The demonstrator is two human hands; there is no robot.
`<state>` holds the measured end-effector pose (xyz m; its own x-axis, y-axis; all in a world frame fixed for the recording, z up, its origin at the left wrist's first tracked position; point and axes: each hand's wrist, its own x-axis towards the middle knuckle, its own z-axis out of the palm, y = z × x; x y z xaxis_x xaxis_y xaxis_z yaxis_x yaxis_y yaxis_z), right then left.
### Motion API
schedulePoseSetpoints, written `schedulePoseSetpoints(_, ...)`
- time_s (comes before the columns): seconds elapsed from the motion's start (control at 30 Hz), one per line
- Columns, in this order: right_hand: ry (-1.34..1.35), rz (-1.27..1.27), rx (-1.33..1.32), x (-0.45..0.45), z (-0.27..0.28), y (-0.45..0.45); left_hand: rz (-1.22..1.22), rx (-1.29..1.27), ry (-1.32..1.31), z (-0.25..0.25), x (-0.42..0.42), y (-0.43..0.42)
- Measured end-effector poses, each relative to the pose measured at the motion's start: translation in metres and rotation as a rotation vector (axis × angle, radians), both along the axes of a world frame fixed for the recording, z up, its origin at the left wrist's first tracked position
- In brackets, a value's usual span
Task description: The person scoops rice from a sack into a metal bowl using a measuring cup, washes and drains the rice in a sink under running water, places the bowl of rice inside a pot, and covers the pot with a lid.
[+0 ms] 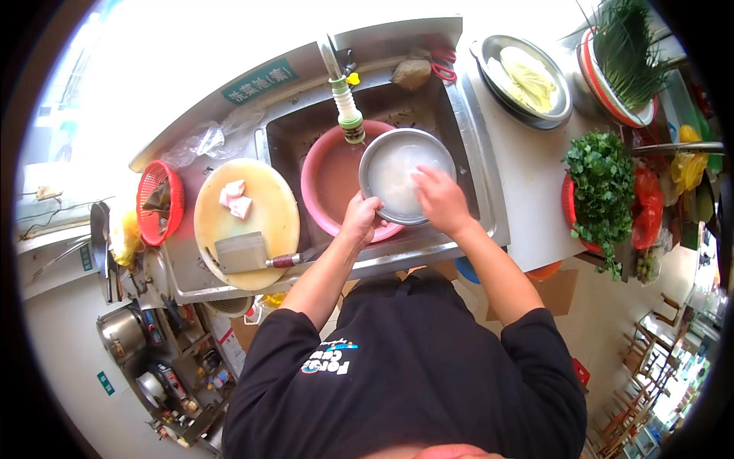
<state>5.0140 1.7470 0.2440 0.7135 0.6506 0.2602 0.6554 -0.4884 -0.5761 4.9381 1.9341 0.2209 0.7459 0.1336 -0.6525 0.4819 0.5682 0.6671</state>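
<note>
A round metal bowl with cloudy, whitish liquid is held over the right part of a pink basin in the sink. My left hand grips the bowl's near-left rim, thumb on top. Over the bowl's right side is my right hand, its fingers at the liquid and smeared by motion. Whether it holds anything is hidden by the blur. Reddish-brown water shows in the basin. The faucet, with a green and white nozzle, hangs above the basin's far rim.
Left of the sink, a round cutting board bears pale pink chunks and a cleaver. A red basket stands beyond it. On the right are a metal dish of cabbage and leafy herbs. Red scissors lie behind the sink.
</note>
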Motion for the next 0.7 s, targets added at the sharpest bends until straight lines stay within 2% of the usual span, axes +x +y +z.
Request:
schedulePoseSetpoints(0.07, -0.060, -0.266, 0.190, 0.006, 0.011, -0.012, -0.004, 0.012, 0.009, 0.003, -0.002, 0.003)
schedulePoseSetpoints(0.1, -0.055, -0.262, 0.197, 0.009, 0.006, -0.019, -0.009, 0.023, 0.012, 0.005, -0.003, 0.003)
schedulePoseSetpoints(0.17, 0.342, -0.644, 0.506, 0.014, -0.016, -0.033, -0.022, 0.039, 0.021, 0.009, -0.005, 0.003)
schedulePoseSetpoints(0.2, 0.347, -0.650, 0.512, 0.020, -0.031, -0.041, -0.027, 0.058, 0.028, 0.011, -0.006, 0.003)
schedulePoseSetpoints(0.27, 1.194, -0.729, 0.934, 0.025, -0.068, -0.053, -0.042, 0.083, 0.044, 0.016, -0.010, 0.002)
schedulePoseSetpoints(0.3, 1.379, -0.674, 1.023, 0.025, -0.077, -0.055, -0.054, 0.083, 0.052, 0.019, -0.009, 0.002)
schedulePoseSetpoints(0.4, 1.530, -0.674, 1.059, 0.021, -0.101, -0.050, -0.061, 0.091, 0.085, 0.028, -0.015, -0.002)
schedulePoseSetpoints(0.43, 1.549, -0.721, 1.153, 0.021, -0.108, -0.045, -0.057, 0.093, 0.088, 0.030, -0.013, -0.002)
schedulePoseSetpoints(0.53, 1.533, -0.636, 1.284, 0.018, -0.119, -0.037, -0.049, 0.118, 0.096, 0.030, -0.018, -0.005)
schedulePoseSetpoints(0.7, 1.539, -0.621, 1.324, 0.015, -0.126, -0.034, -0.048, 0.152, 0.127, 0.041, -0.020, -0.014)
